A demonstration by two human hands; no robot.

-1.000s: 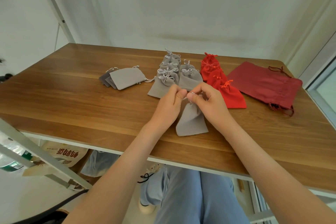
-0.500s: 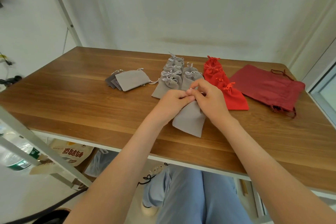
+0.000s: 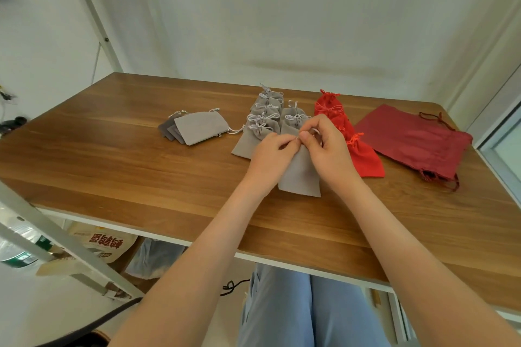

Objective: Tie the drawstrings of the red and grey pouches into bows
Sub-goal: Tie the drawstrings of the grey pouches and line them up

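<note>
The wooden desk (image 3: 112, 155) carries everything in the job. At its right end lies the large dark red pouch (image 3: 408, 144), flat, with its cords trailing loose, so by my reading it has not been tied. Beside it a row of small red pouches (image 3: 366, 160) runs away from the person, each cinched with a bow at the neck. Left of those sit two short rows of tied grey pouches (image 3: 262, 124), also with bows. Further left, a little stack of flat grey pouches (image 3: 201, 127) waits with its strings slack. The pouch being worked on is the grey pouch (image 3: 300, 175) at the near end of the grey rows, lying on the desk with its neck pointing away, between the two hands. The left hand (image 3: 270, 158) has its fingers curled, thumb and forefinger pinched together at the gathered neck. The right hand (image 3: 324, 149) is curled over the same spot, fingertips meeting the left's. A small loop of the pale drawstring (image 3: 315, 130) shows among its fingers. I judge the bow is being formed, though the knot itself is hidden. The next move calls for drawing both loops out evenly while holding the neck closed, then setting the pouch in its row.
</note>
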